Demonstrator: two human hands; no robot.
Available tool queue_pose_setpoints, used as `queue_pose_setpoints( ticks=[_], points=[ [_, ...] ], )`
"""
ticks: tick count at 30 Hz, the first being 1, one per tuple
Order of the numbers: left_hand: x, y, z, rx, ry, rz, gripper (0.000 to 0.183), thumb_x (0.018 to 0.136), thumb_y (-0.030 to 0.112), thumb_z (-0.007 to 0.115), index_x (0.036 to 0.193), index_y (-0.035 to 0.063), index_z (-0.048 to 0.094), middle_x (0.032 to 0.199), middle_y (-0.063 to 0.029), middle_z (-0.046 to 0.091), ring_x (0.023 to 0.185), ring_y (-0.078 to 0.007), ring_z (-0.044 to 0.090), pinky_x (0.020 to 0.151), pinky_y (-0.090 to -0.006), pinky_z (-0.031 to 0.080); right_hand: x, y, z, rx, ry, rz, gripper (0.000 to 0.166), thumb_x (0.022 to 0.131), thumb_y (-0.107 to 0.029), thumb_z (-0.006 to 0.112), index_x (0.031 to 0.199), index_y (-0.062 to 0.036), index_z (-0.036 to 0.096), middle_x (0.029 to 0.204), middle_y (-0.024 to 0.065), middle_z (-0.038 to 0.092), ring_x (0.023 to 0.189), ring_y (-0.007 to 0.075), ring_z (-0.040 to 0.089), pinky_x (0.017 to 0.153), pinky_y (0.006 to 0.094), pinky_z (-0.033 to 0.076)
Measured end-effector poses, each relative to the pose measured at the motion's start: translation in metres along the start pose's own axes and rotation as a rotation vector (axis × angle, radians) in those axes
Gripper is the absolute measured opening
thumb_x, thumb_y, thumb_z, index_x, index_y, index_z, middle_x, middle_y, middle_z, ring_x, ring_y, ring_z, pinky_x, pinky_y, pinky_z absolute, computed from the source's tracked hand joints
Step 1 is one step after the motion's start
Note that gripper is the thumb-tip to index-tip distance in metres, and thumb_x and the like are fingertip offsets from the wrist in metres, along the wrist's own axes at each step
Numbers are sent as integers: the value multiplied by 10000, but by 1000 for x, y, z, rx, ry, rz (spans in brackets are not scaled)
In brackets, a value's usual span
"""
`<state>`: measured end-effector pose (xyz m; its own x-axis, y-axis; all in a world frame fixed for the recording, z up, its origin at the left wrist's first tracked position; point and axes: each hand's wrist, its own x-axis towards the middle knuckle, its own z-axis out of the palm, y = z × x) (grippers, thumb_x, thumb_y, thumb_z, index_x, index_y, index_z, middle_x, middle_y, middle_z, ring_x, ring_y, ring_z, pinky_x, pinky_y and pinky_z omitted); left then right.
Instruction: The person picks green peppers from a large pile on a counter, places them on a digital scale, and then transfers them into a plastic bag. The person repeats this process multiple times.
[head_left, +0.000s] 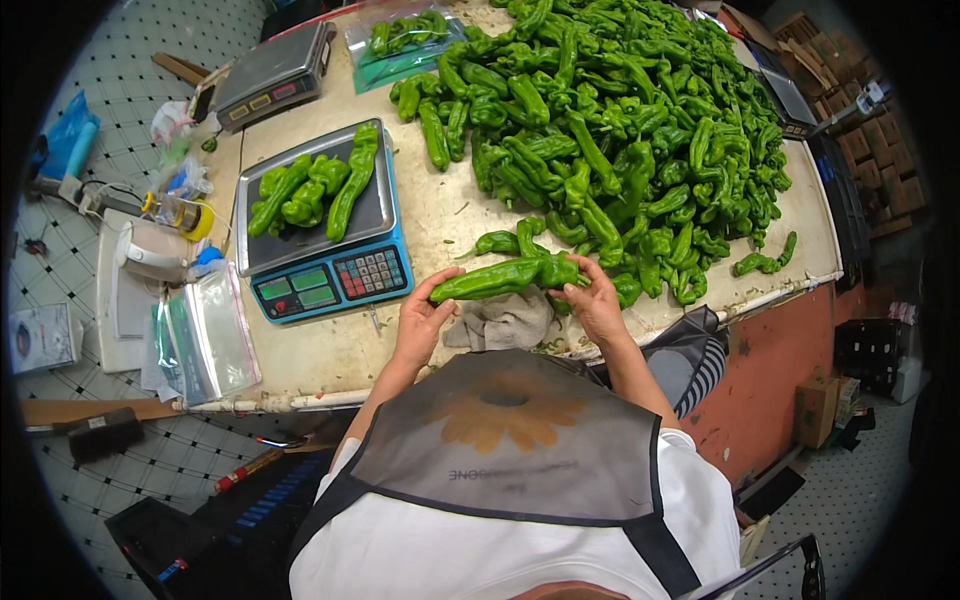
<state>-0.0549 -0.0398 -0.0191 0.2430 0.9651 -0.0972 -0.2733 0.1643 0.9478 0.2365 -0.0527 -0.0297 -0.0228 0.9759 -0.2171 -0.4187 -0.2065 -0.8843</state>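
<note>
A long green pepper (499, 277) is held level between my two hands, just above the table's near side. My left hand (426, 307) grips its pointed tip, and my right hand (592, 300) pinches the stem end between thumb and fingers. Below it lies a crumpled grey cloth (510, 322). To the left stands a blue digital scale (334, 281) with several green peppers (304, 191) on its metal pan (315, 251). Beyond my hands, a large heap of green peppers (600, 142) spreads over the table, some of them close to my right hand.
Clear plastic bags (214, 330) lie at the table's left edge. A second scale (274, 75) stands at the back left, beside a bag holding peppers (409, 37). A white kettle (150, 251) and a yellow-lidded jar (180, 214) are left of the blue scale.
</note>
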Motion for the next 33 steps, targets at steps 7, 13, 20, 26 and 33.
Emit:
queue_pose_setpoints(
  ticks=[7,13,20,26,33],
  points=[
    [1,0,1,-91,-7,-16,453,910,-74,524,1357,-9,489,1361,-136,547,1087,-144,565,822,-269,482,1,-3,0,-27,40,83,488,914,32,565,1377,-60,440,1221,114,517,1002,231,634,801,346,597],
    [2,6,4,-56,-14,-19,457,907,-50,546,1358,2,504,1369,-111,550,1055,-117,573,853,-260,473,3,-1,-5,-2,41,189,441,953,-36,559,1378,-64,445,1063,121,599,837,250,683,725,336,596],
    [6,9,-1,-72,8,25,461,902,-21,588,1355,-1,505,1317,-122,587,1035,-114,578,856,-259,474,2,-5,-6,-139,76,301,312,972,-213,585,1234,-47,559,909,100,629,595,168,640,517,281,534],
    [7,9,-9,-104,27,19,436,908,4,625,1331,0,515,1221,-143,626,924,-128,594,757,-263,499,7,1,-10,-224,124,374,329,934,-375,632,952,-47,603,593,38,582,414,100,525,385,222,415],
    [1,2,-16,-145,79,-24,289,924,41,636,1205,17,573,977,-73,614,742,-127,597,666,-281,520,9,-5,2,-288,157,406,503,893,-534,629,822,-39,575,486,25,487,363,122,453,352,255,368]
  ],
)
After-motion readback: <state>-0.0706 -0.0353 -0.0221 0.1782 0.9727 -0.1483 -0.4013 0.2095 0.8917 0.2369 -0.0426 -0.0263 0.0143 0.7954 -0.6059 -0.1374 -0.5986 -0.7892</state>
